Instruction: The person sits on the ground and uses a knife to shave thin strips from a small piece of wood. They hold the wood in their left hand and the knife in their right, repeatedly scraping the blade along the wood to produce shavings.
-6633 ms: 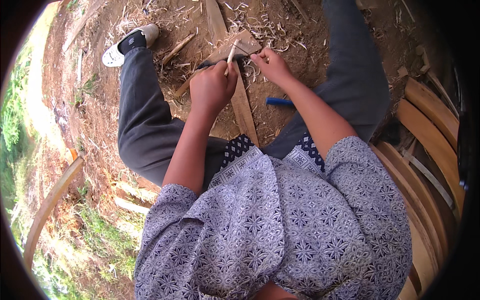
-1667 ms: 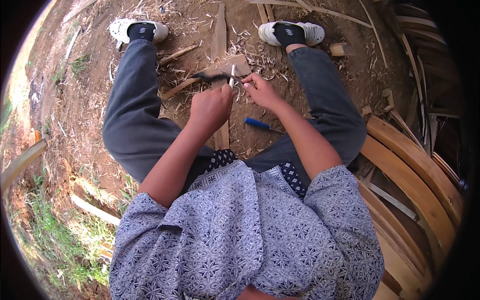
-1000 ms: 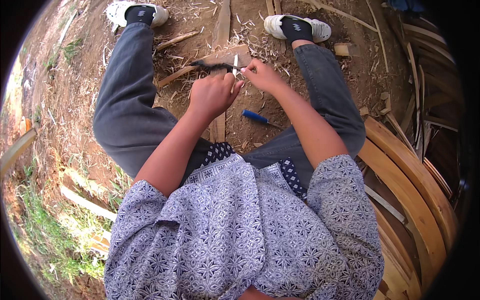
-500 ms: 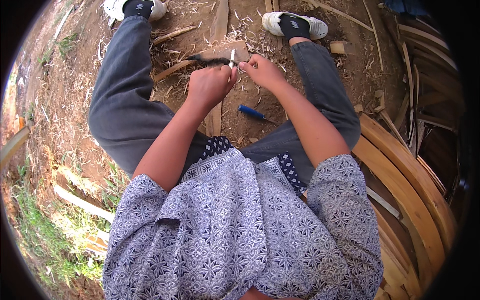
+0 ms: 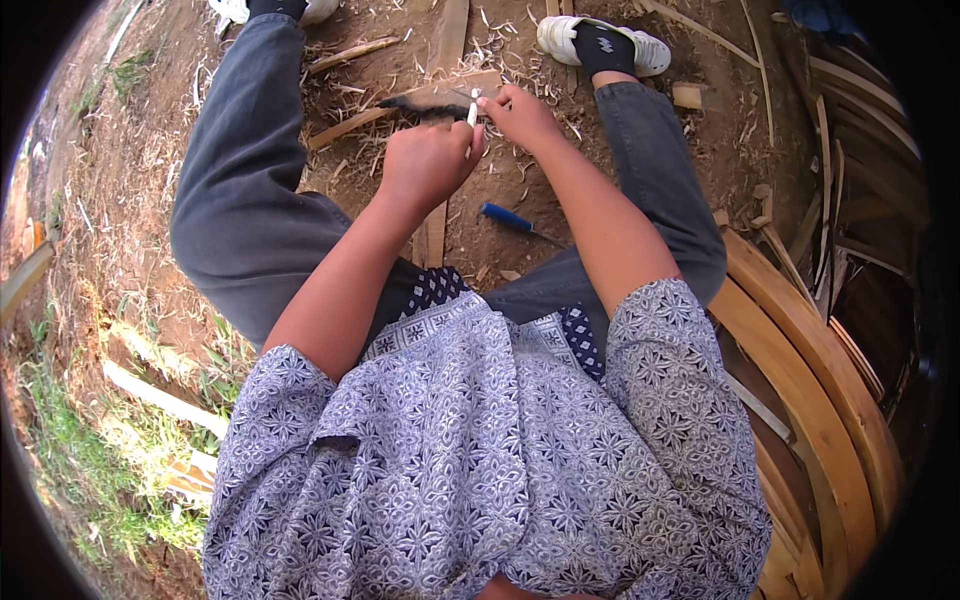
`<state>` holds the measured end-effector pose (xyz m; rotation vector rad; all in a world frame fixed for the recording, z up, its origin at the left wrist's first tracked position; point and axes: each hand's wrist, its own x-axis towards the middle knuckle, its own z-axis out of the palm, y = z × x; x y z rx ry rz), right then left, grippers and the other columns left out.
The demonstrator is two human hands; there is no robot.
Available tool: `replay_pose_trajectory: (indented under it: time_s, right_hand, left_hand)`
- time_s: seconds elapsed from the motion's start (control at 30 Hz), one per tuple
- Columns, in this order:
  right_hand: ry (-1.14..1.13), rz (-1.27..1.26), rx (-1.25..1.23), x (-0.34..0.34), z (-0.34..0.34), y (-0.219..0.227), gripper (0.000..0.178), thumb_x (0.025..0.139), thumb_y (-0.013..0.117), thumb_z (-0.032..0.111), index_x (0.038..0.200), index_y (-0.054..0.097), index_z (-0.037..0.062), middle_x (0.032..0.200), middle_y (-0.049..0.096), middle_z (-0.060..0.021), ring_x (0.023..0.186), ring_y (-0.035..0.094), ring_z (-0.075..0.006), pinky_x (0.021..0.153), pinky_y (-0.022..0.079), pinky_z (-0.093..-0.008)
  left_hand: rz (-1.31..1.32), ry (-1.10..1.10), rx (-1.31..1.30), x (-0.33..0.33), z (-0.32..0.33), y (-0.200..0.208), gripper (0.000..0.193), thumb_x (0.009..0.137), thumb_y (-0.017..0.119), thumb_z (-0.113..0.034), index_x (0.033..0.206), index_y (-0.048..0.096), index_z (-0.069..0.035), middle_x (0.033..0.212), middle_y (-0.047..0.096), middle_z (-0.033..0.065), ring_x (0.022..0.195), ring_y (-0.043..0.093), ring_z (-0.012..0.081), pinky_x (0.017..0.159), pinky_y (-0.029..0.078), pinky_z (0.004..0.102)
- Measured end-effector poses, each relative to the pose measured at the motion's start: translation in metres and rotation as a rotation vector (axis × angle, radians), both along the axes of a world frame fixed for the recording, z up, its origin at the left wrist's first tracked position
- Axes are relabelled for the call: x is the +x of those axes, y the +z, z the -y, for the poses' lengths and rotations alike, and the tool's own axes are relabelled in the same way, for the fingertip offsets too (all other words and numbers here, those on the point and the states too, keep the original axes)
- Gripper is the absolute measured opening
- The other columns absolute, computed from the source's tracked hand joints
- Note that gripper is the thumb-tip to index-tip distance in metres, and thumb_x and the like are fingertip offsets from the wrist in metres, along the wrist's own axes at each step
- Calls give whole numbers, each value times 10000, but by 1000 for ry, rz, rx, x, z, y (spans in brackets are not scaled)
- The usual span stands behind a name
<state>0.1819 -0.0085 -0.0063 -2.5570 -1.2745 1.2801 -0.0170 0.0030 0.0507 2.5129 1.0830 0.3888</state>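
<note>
My left hand (image 5: 428, 162) is closed around a slim white stick (image 5: 472, 113), which stands up past the thumb. Close to the stick's top end, the fingertips of my right hand (image 5: 522, 117) are pinched together; what they hold is too small to make out. A thin dark line (image 5: 461, 93) runs off to the left from the stick's tip. Just beyond my hands, a tuft of black hair-like fibre (image 5: 428, 108) lies against a flat wooden board (image 5: 484, 79). On the ground between my thighs lies a tool with a blue handle (image 5: 507, 217) and a thin metal shaft.
Wood shavings and strips are scattered over the brown soil (image 5: 345, 175). A long plank (image 5: 449, 40) runs away between my feet, with a small wood block (image 5: 688, 95) by my right shoe. Curved timber pieces (image 5: 800, 360) are stacked at my right; grass (image 5: 75, 450) grows at the left.
The white stick has tilted slightly and its top has shifted right, nearer my right fingertips. My right hand has risen a little, away from me. The blue-handled tool has stayed on the ground.
</note>
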Motion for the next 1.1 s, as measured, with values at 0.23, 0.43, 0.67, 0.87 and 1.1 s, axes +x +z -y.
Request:
replay_pose_trajectory:
  time_s: [0.23, 0.43, 0.67, 0.87, 1.1]
  right_hand:
    - [10, 90, -43, 6, -5, -4, 471, 909, 654, 601, 1067, 702, 160, 1069, 746, -87, 1076, 704, -280, 927, 523, -442]
    - [-200, 98, 34, 19, 24, -27, 443, 932, 648, 560, 1035, 691, 131, 1068, 738, -124, 1037, 703, -315, 909, 520, -448]
    - [1, -43, 132, 13, 51, 31, 507, 900, 681, 605, 1029, 689, 114, 1029, 739, -143, 981, 711, -323, 878, 530, -439]
    - [89, 55, -31, 9, 41, 60, 496, 917, 643, 628, 1062, 685, 156, 1007, 741, -98, 989, 716, -296, 856, 531, -442]
    - [78, 129, -36, 6, 30, 43, 481, 927, 637, 624, 1063, 675, 164, 1034, 738, -127, 1016, 708, -327, 864, 528, -469]
  left_hand:
    - [19, -27, 4, 1, -1, 4, 374, 994, 603, -313, 690, 612, -95, 636, 666, 107, 533, 658, 324, 499, 517, 450]
    - [18, -51, 8, -5, 1, 3, 380, 1006, 586, -333, 707, 618, -100, 612, 655, 115, 529, 657, 330, 493, 520, 446]
    - [-9, -77, 11, -3, 4, -1, 361, 1017, 573, -342, 745, 630, -110, 622, 663, 96, 560, 671, 305, 503, 520, 435]
    - [22, -107, 11, -1, 9, -2, 349, 1021, 575, -339, 756, 612, -114, 617, 655, 84, 566, 670, 299, 500, 515, 437]
    - [63, -132, 52, 3, 12, -6, 359, 1021, 579, -337, 734, 580, -121, 549, 608, 71, 488, 634, 287, 462, 496, 423]
